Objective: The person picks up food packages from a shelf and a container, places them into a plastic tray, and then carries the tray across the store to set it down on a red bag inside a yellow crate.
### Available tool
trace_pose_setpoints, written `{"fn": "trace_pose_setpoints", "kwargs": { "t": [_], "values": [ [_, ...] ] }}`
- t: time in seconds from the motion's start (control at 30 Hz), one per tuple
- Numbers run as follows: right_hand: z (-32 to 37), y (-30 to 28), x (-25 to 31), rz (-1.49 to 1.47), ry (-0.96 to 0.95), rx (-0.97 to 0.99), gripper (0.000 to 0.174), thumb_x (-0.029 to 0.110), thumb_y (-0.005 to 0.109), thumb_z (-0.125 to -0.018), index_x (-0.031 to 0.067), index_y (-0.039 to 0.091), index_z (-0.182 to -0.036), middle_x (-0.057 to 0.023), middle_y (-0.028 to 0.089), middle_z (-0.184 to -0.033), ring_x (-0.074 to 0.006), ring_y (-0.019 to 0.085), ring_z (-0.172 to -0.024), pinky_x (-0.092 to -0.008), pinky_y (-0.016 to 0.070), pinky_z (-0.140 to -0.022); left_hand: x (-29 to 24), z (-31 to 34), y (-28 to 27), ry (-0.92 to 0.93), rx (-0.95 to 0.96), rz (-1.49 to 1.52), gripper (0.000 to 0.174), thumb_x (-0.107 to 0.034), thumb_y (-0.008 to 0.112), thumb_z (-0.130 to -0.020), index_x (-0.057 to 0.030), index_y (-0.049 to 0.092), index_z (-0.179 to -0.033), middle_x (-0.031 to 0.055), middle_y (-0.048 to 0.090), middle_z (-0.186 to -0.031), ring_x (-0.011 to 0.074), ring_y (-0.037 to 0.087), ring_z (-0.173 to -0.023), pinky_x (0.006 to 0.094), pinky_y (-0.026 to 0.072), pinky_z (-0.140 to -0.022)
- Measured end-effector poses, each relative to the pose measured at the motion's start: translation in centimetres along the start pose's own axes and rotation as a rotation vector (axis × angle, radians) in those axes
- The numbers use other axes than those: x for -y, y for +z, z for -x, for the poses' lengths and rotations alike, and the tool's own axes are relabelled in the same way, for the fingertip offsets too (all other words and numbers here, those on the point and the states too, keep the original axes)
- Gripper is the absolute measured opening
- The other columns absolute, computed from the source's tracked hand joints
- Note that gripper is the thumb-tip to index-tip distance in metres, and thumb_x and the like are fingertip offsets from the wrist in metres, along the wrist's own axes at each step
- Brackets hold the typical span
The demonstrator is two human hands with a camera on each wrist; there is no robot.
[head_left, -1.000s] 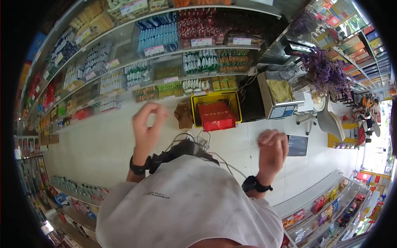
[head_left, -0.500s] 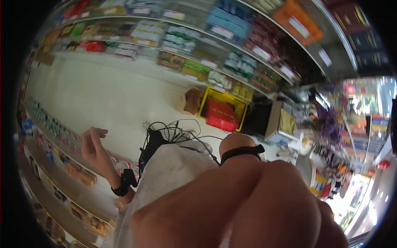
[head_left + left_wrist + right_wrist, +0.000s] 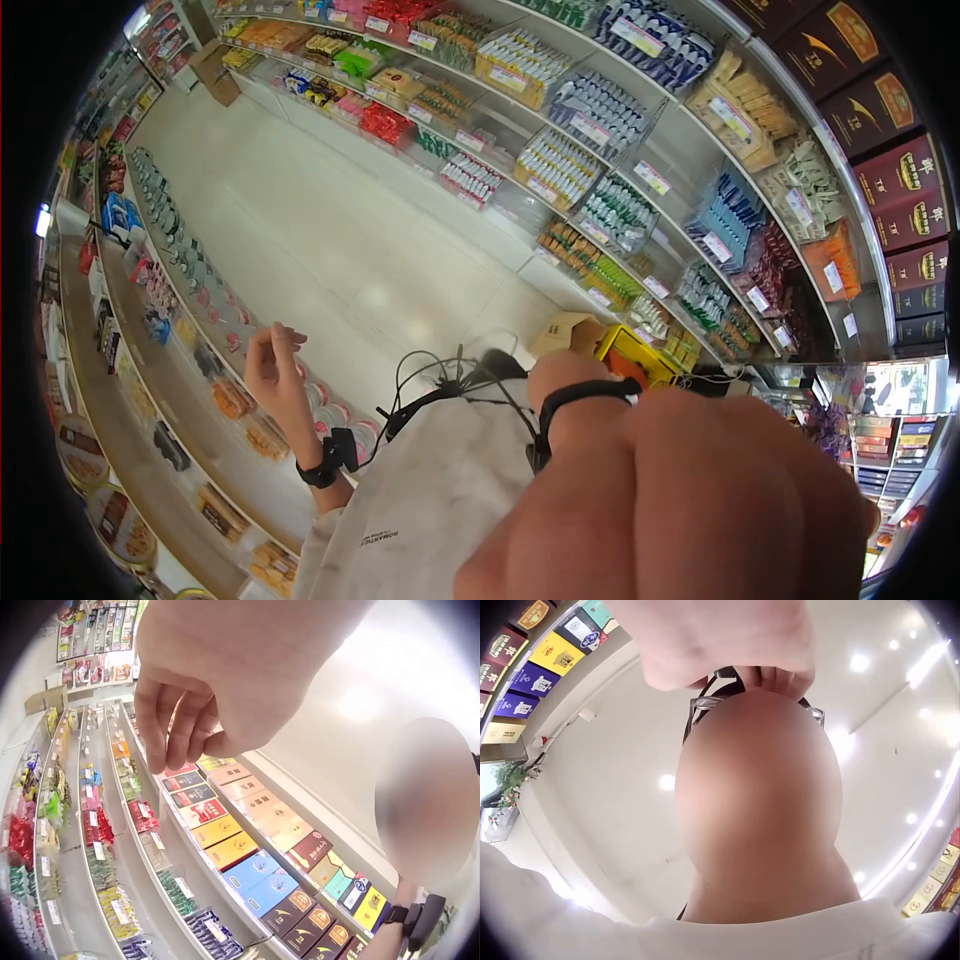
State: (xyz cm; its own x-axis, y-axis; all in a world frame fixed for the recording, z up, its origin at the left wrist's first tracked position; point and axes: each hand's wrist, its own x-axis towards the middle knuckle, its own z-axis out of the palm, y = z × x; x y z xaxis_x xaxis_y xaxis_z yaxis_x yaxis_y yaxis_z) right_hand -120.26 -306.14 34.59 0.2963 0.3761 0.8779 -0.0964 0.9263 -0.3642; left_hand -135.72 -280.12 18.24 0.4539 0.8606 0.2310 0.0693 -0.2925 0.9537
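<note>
Your right hand [image 3: 690,490] is up close to the head camera and fills the lower right of its view, knuckles bent. From the right wrist camera, its fingertips [image 3: 780,675] rest on the top of the dark glasses [image 3: 694,712], which sit at your face. You cannot tell from these views whether the fingers pinch the frame or only touch it. Your left hand [image 3: 270,365] is raised at your left side with the fingers loosely curled and holds nothing. It is near the low shelf [image 3: 150,400] of small goods but well clear of it. A black band [image 3: 322,470] sits on that wrist, and cables [image 3: 430,372] loop over your white shirt [image 3: 420,510]. Ahead, past the pale floor [image 3: 300,220], long shelves [image 3: 600,130] of packets run along the aisle. A yellow basket [image 3: 628,350] stands at their foot, just beside a cardboard box [image 3: 562,330].
</note>
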Motion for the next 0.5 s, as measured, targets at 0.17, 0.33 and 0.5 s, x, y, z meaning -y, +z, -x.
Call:
{"fn": "trace_pose_setpoints", "kwargs": {
  "t": [0.17, 0.33, 0.5],
  "values": [
    [-2.2, -1.4, -10.6, -0.097, 0.082, 0.075, 0.013, 0.012, 0.057, -0.097, -0.0003, 0.059, -0.092, -0.0146, 0.062, -0.089, -0.023, 0.059, -0.077, -0.0323, 0.0518, -0.069, 3.6, -7.3, -1.4, -0.026, -0.016, 0.004, 0.022, -0.017, 0.06, -0.104, -0.0007, 0.062, -0.09, 0.0049, 0.066, -0.082, 0.0102, 0.059, -0.077, 0.0235, 0.0446, -0.072],
    [-4.5, -5.7, -23.7, -0.246, 0.134, 0.132, 0.014, 0.012, 0.058, -0.097, 0.0001, 0.059, -0.091, -0.0141, 0.062, -0.089, -0.0227, 0.059, -0.077, -0.0318, 0.0515, -0.069, 9.5, -15.5, -4.1, -0.122, -0.09, -0.011, 0.021, -0.017, 0.06, -0.104, -0.0015, 0.062, -0.089, 0.0037, 0.065, -0.079, 0.0093, 0.059, -0.075, 0.0244, 0.0448, -0.07],
    [-9.3, -12.8, -35.5, -0.408, 0.105, 0.183, 0.014, 0.013, 0.059, -0.096, 0.0005, 0.059, -0.091, -0.0137, 0.062, -0.089, -0.0224, 0.059, -0.077, -0.0313, 0.0513, -0.069, 11.9, -27.7, -5.9, -0.138, -0.158, -0.123, 0.023, -0.017, 0.06, -0.104, -0.0012, 0.063, -0.087, 0.0034, 0.067, -0.08, 0.0084, 0.059, -0.074, 0.0246, 0.0453, -0.069]
  ]
}}
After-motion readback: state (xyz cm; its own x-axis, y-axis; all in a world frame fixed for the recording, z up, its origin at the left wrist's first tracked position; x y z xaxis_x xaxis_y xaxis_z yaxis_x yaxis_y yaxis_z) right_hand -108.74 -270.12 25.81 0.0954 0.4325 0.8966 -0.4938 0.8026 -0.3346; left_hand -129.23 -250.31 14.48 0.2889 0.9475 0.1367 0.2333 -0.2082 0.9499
